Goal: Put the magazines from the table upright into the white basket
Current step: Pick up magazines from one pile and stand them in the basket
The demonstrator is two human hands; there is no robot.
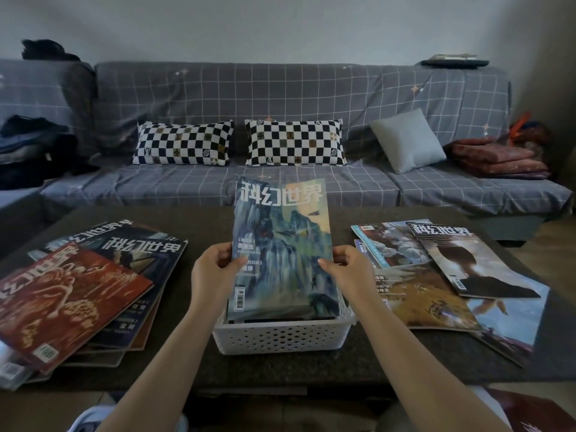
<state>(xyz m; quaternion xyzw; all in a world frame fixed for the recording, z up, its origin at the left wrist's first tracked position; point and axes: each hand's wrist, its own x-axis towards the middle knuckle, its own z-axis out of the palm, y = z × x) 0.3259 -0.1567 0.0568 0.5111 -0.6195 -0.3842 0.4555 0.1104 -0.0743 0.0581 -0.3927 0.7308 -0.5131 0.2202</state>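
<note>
A blue-green mountain-cover magazine [280,241] stands upright with its lower edge inside the white perforated basket [280,336] at the table's near centre. My left hand [215,266] grips its left edge, thumb on the cover. My right hand [346,265] grips its right edge the same way. More magazine spines show in the basket behind the front wall. A fanned pile with a red-cover magazine [62,300] on top lies to the left. Several loose magazines, one with a dark silhouette cover [461,260], lie to the right.
The dark low table [280,366] fronts a grey checked sofa [311,95] with two chequered cushions [184,143], a grey cushion [406,140] and folded red blankets [498,157]. Dark clothes lie on the sofa's left end. A red magazine [539,413] sits at the bottom right corner.
</note>
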